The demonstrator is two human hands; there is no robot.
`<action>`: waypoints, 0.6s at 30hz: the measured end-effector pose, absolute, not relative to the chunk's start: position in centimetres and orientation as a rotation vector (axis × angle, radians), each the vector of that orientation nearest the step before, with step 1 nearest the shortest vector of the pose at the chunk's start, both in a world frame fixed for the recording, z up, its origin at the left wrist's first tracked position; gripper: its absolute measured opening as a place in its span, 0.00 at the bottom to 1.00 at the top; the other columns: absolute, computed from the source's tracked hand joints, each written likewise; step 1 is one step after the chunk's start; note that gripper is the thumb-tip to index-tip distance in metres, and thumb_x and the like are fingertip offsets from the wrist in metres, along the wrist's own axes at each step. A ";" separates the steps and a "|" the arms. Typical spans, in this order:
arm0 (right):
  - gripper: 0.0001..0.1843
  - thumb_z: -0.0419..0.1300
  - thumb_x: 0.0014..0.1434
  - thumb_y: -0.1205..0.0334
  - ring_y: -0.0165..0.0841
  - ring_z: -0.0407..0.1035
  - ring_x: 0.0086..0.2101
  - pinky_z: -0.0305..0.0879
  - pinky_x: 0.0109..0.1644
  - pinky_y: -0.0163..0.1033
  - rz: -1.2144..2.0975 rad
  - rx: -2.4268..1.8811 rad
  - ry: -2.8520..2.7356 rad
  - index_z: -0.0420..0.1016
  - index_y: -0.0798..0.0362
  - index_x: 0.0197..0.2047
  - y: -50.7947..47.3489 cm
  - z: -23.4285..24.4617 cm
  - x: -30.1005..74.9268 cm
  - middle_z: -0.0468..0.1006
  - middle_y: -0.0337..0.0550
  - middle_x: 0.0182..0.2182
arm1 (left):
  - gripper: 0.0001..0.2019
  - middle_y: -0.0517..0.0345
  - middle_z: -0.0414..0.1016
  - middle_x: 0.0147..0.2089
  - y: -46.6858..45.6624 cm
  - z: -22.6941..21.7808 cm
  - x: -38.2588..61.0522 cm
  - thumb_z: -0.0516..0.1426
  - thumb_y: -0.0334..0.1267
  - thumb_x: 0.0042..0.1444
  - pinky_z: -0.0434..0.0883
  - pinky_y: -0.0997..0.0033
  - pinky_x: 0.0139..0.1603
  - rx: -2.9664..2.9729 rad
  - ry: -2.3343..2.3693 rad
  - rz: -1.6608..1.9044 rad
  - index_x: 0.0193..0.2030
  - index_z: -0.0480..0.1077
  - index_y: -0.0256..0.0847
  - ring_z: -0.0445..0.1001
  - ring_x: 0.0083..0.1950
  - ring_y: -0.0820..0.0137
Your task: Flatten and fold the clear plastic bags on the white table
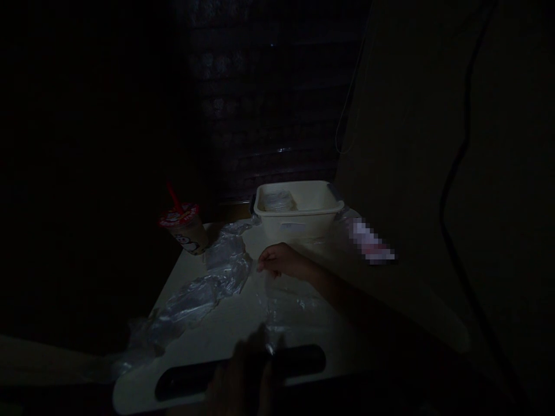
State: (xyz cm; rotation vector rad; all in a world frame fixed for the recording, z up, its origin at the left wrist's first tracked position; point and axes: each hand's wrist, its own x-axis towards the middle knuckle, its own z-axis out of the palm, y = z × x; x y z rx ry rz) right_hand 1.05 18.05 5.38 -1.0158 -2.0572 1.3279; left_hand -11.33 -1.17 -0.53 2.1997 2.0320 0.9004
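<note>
My right hand [281, 260] is over the middle of a small pale table [217, 326], fingers pinched on a clear plastic bag [288, 306]. The bag hangs and spreads toward the table's front edge. Low in the view my left hand [238, 375] is raised at that edge, in front of a long dark slot [299, 359]. Its fingers are dim and blurred near the bag's lower end, and whether they grip it is hidden in the gloom. Crumpled clear plastic [195, 297] stretches along the table's left side.
A white tub [299, 222] stands at the back, with a clear plastic-wrapped bundle [278, 200] inside. At the left edge is a drink cup [191, 237] with a red lid and straw. A pixelated patch [370, 241] lies right of the tub. A dark cable [455, 167] hangs at right.
</note>
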 end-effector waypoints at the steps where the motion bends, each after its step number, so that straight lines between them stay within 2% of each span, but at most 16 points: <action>1: 0.05 0.52 0.47 0.65 0.20 0.60 0.15 0.57 0.19 0.27 1.389 -0.994 -1.983 0.67 0.58 0.26 18.0 5.3 1.2 0.70 0.35 0.19 | 0.21 0.48 0.71 0.44 -0.7 -0.5 -11.1 0.51 0.40 0.50 0.70 0.55 0.34 2.184 2.057 0.907 0.52 0.56 0.42 0.70 0.42 0.56; 3: 0.05 0.55 0.44 0.66 0.21 0.62 0.17 0.56 0.19 0.27 1.531 -0.930 -1.811 0.67 0.57 0.28 18.0 5.2 1.5 0.70 0.35 0.19 | 0.22 0.45 0.71 0.43 0.0 -0.2 -10.4 0.51 0.43 0.49 0.69 0.52 0.33 2.133 2.099 0.948 0.52 0.56 0.40 0.70 0.41 0.55; 5: 0.10 0.57 0.41 0.67 0.22 0.63 0.18 0.56 0.20 0.27 1.672 -0.860 -1.625 0.67 0.57 0.31 18.0 5.1 1.7 0.71 0.35 0.21 | 0.21 0.46 0.72 0.41 0.6 0.1 -9.8 0.50 0.45 0.50 0.69 0.52 0.34 2.050 2.121 0.981 0.50 0.57 0.40 0.71 0.39 0.56; 7: 0.13 0.59 0.39 0.68 0.22 0.64 0.19 0.56 0.21 0.28 1.745 -0.832 -1.533 0.68 0.57 0.33 18.0 5.2 2.0 0.71 0.35 0.22 | 0.18 0.49 0.73 0.39 1.1 0.2 -9.5 0.49 0.44 0.50 0.69 0.54 0.34 1.988 2.070 0.961 0.47 0.59 0.40 0.72 0.38 0.59; 10: 0.11 0.59 0.39 0.67 0.22 0.63 0.19 0.56 0.22 0.29 1.766 -0.855 -1.518 0.70 0.58 0.31 18.0 5.2 2.6 0.71 0.36 0.21 | 0.15 0.50 0.73 0.39 1.4 -0.1 -9.6 0.48 0.41 0.52 0.70 0.59 0.34 2.002 1.958 1.003 0.46 0.60 0.40 0.72 0.37 0.61; 14: 0.10 0.62 0.38 0.62 0.23 0.64 0.20 0.57 0.23 0.30 1.783 -0.835 -1.497 0.70 0.58 0.26 18.2 4.3 3.4 0.71 0.36 0.20 | 0.17 0.51 0.73 0.40 1.3 -0.8 -10.1 0.48 0.40 0.51 0.70 0.61 0.34 2.051 1.949 1.121 0.48 0.59 0.40 0.72 0.37 0.62; 18: 0.17 0.64 0.34 0.55 0.24 0.65 0.20 0.60 0.27 0.33 1.867 -0.784 -1.419 0.69 0.59 0.26 18.4 3.0 3.7 0.71 0.36 0.20 | 0.15 0.53 0.73 0.38 0.8 -0.8 -10.1 0.48 0.38 0.51 0.68 0.62 0.31 2.124 2.079 0.947 0.47 0.62 0.41 0.72 0.34 0.63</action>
